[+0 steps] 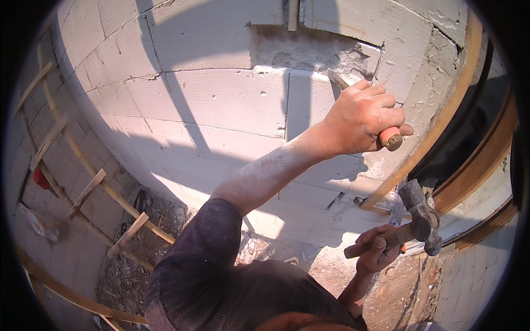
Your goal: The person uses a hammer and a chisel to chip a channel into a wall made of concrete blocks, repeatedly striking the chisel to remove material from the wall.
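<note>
My left hand (361,118), dusty and closed, grips a chisel (338,79) by its orange handle. The chisel's blade points up and left, its tip at the lower edge of a rough recess (301,51) chipped into the white block wall (221,102). The struck end of the handle sticks out below my fist. Lower down on the right, my right hand (377,252) is wrapped round the handle of a hammer (422,218). The hammer's worn metal head is up to the right, apart from the chisel.
A pipe-like piece (293,15) comes down into the recess from above. To the right stands a window with a brown frame (469,176). A wooden ladder (88,190) leans along the left side. Rubble (130,270) covers the ground below.
</note>
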{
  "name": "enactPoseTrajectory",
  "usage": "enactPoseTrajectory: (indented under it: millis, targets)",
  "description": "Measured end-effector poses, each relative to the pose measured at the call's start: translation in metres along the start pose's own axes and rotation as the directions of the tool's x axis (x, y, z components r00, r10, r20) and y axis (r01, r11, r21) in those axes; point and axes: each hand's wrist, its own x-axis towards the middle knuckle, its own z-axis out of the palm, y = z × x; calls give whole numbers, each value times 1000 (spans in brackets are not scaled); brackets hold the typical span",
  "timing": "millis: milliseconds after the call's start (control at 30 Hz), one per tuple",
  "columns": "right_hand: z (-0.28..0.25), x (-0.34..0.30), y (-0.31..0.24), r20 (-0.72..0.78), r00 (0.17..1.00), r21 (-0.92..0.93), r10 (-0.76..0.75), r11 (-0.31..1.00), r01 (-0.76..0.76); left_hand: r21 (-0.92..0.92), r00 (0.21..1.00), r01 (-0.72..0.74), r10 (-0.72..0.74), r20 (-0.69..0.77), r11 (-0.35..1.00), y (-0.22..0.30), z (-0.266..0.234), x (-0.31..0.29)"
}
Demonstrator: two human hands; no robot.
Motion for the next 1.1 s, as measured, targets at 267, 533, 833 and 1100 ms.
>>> enactPoseTrajectory:
  millis: [267,533,833,1100]
  targets:
    - [6,30,-3,-214,948,-119,-236,969,214,34,997,-35,33,70,999,-4,7,-3]
    - [29,72,12,-246,905,347,-346,841,416,153,996,-7,-7,86,988,-2,31,1]
    - [28,93,20,-237,944,400,-230,862,311,317,982,20,-79,173,948,-8,47,0]
    - [23,94,4,-188,970,514,-156,826,233,360,992,3,-49,120,933,-7,54,4]
